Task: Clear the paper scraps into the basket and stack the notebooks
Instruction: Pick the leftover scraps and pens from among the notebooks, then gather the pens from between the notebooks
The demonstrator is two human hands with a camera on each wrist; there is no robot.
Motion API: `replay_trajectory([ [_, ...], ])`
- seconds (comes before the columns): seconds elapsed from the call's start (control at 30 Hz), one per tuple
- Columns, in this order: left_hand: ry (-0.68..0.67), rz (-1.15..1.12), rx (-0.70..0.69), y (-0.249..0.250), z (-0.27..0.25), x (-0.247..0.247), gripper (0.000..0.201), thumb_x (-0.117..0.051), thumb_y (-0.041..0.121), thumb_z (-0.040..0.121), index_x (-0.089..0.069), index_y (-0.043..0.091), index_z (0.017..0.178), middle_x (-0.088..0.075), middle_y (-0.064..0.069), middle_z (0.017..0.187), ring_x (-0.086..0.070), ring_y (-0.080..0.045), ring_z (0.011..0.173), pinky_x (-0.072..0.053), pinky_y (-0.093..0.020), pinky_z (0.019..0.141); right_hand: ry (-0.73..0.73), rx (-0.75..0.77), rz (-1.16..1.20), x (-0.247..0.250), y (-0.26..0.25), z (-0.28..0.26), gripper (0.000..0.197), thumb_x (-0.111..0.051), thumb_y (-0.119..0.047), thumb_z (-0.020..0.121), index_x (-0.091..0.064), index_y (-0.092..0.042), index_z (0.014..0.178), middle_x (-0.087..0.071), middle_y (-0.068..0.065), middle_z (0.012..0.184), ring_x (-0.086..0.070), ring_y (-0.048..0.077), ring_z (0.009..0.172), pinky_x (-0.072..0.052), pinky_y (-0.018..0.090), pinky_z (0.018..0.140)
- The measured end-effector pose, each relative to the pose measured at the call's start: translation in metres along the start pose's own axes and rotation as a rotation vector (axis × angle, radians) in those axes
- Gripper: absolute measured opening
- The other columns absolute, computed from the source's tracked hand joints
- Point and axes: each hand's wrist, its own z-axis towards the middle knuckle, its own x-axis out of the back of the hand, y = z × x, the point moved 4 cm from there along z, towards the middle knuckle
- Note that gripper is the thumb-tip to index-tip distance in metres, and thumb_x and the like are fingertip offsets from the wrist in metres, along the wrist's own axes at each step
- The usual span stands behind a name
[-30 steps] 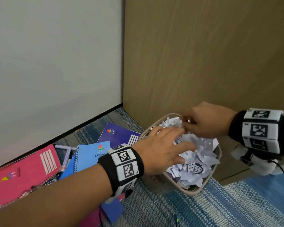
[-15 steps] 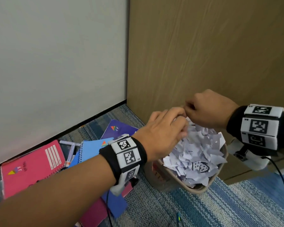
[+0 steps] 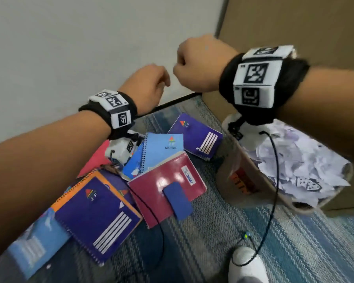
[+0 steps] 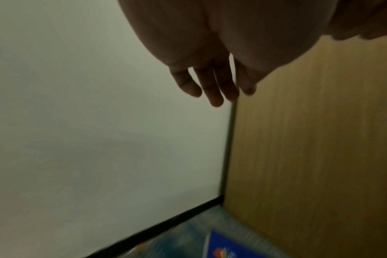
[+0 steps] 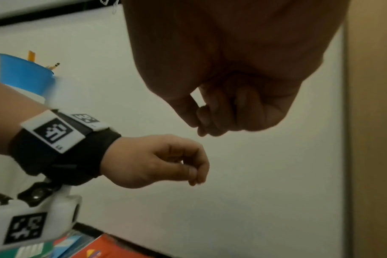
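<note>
Both hands hover in the air above the floor, close together and apart from everything. My left hand (image 3: 165,78) hangs relaxed with loose fingers (image 4: 212,90) and holds nothing. My right hand (image 3: 179,67) is curled into a fist (image 5: 202,125) with nothing seen in it. Below them several notebooks lie scattered and overlapping: a maroon one (image 3: 168,176), a light blue spiral one (image 3: 161,147), a purple one (image 3: 196,135) near the wall and another purple one (image 3: 98,217) nearer me. The beige basket (image 3: 241,166) at right is heaped with white paper scraps (image 3: 294,160).
A striped blue rug (image 3: 253,252) covers the floor. A white wall stands behind and a wooden panel (image 3: 294,23) rises right of the basket. A small blue card (image 3: 178,199) lies on the maroon notebook. A white device (image 3: 245,266) with a black cable sits near me.
Both hands have lifted up and away from the basket of scraps and moved left over the notebooks. The head view has swung down and left.
</note>
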Motion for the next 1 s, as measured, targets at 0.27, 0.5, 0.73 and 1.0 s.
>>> replay_trajectory([
  [0.27, -0.747, 0.370, 0.335, -0.132, -0.140, -0.067, 0.022, -0.049, 0.027, 0.091, -0.066, 0.017, 0.100, -0.066, -0.010, 0.105, -0.061, -0.030, 0.096, -0.050, -0.036, 0.085, -0.549, 0.118, 0.021, -0.215, -0.051, -0.024, 0.048, -0.057, -0.036, 0.088, -0.045, -0.017, 0.131, -0.051, 0.013, 0.129, -0.054, 0.036, 0.113, -0.048, 0.039, 0.086],
  [0.5, -0.933, 0.472, 0.242, -0.140, -0.196, -0.110, 0.056, -0.050, 0.045, 0.091, -0.035, 0.035, 0.143, -0.040, -0.002, 0.140, -0.040, -0.029, 0.125, -0.042, -0.042, 0.096, -0.707, 0.290, -0.133, -0.302, -0.034, -0.075, 0.099, -0.067, -0.050, 0.081, -0.001, -0.034, 0.152, -0.012, 0.002, 0.157, -0.019, 0.043, 0.139, -0.036, 0.057, 0.102],
  [0.73, -0.961, 0.609, 0.155, -0.132, -0.218, -0.112, 0.061, -0.056, 0.052, 0.086, -0.033, 0.035, 0.140, -0.030, -0.004, 0.144, -0.034, -0.028, 0.127, -0.036, -0.047, 0.098, -0.727, 0.240, -0.223, -0.301, 0.012, -0.067, 0.078, -0.065, -0.016, 0.077, -0.026, -0.031, 0.143, -0.016, 0.001, 0.145, -0.025, 0.035, 0.134, -0.050, 0.056, 0.086],
  [1.0, -1.089, 0.603, 0.035, -0.149, -0.248, -0.093, 0.066, -0.060, 0.012, 0.086, -0.029, 0.038, 0.138, -0.005, -0.004, 0.156, -0.017, -0.028, 0.141, -0.044, -0.052, 0.094, -0.579, 0.224, -0.092, -0.314, -0.018, -0.060, 0.080, -0.047, -0.076, 0.076, -0.005, -0.060, 0.142, -0.002, -0.001, 0.158, -0.021, 0.049, 0.137, -0.034, 0.062, 0.098],
])
